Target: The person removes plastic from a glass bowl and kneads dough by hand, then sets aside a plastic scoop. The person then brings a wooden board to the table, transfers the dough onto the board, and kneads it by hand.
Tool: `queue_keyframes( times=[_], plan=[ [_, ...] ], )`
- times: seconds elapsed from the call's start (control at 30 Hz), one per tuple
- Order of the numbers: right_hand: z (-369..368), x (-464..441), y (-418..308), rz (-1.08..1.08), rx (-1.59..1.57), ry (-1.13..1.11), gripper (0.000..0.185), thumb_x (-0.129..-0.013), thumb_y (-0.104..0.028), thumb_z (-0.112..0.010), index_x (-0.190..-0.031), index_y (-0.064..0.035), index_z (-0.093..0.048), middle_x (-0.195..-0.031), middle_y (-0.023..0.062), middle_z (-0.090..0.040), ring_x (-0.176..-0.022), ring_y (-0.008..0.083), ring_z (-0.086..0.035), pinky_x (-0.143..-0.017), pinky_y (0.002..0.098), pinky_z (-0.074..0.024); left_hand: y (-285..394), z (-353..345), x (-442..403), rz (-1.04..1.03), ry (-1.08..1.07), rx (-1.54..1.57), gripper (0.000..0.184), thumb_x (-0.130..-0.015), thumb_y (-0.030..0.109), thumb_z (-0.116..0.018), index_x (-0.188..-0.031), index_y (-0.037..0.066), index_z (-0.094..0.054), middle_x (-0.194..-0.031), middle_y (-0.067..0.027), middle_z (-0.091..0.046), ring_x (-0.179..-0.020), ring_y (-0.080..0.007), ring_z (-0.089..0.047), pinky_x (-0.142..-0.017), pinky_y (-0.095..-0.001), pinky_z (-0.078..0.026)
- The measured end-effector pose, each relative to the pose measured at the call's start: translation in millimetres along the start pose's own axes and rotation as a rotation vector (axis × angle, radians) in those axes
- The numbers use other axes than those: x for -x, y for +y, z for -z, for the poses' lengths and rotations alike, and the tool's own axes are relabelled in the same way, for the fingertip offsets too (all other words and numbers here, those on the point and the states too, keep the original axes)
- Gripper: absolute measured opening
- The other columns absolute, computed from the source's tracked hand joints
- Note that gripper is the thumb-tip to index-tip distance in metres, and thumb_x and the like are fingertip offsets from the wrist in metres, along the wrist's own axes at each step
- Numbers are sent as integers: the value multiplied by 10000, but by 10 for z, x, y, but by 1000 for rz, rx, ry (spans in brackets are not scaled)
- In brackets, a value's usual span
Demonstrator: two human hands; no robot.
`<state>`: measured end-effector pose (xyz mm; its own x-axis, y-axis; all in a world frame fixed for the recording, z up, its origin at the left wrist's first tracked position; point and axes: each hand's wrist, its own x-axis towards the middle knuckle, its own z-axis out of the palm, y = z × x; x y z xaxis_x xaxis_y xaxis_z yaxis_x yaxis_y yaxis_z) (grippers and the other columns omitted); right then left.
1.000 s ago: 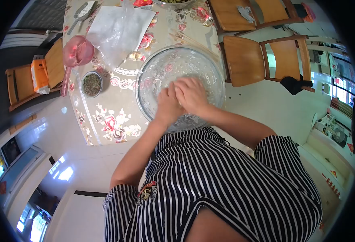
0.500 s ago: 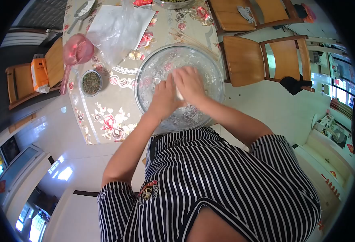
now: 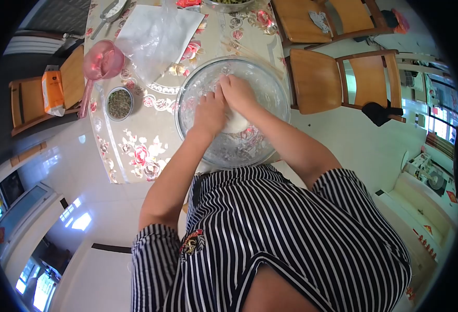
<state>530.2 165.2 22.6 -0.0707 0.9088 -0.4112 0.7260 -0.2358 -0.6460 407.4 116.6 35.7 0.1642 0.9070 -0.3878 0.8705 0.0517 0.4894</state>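
Note:
A pale lump of dough (image 3: 236,124) lies in a large clear bowl (image 3: 268,148) whose inner wall is smeared with white residue. My left hand (image 3: 211,111) is at the left of the dough, its fingers curled over the far side. My right hand (image 3: 238,94) is beside it, also with bent fingers pressed onto the dough's far part. Both hands touch each other near the fingertips and cover much of the lump.
Left of the bowl are a small bowl of dark bits (image 3: 119,104) and a pink ladle (image 3: 103,60). Behind lie a clear plastic bag (image 3: 153,52), a grey scoop (image 3: 108,16) and chopsticks (image 3: 250,53). Wooden chairs (image 3: 315,80) stand at the right.
Both hands have curled in more and the right hand has shifted slightly left. More of the dough shows on the near side, between my wrists.

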Motion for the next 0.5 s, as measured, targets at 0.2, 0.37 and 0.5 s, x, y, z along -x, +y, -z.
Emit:
queue_keyframes(
  times=[0.2, 0.37, 0.5],
  plan=[
    [-74, 776, 349, 690, 280, 348, 211, -943, -237, -523, -974, -88, -669, -998, 66, -668, -994, 314, -575, -947, 442, -418, -52, -709, 526, -246, 256, 146, 705, -851, 127, -659, -1441, -49, -316, -1383, -222, -453, -1265, -412, -416, -1067, -472, -385],
    [-327, 129, 290, 687, 413, 244, 255, -943, -257, -515, -1050, -110, -693, -986, 77, -680, -976, 303, -611, -891, 467, -465, -372, -588, -97, 20, 81, 208, 626, -852, 82, -633, -1416, -20, -380, -1325, -234, -499, -1206, -421, -475, -1009, -476, -434],
    [-259, -259, 228, 179, 247, 23, 333, -964, -323, -460, -1084, -130, -703, -951, 132, -690, -956, 336, -653, -822, 507, -500, -395, -234, -454, -57, -66, 96, 753, -780, 153, -760, -1427, 41, -392, -1262, -240, -544, -1153, -431, -529, -964, -485, -474]
  ],
)
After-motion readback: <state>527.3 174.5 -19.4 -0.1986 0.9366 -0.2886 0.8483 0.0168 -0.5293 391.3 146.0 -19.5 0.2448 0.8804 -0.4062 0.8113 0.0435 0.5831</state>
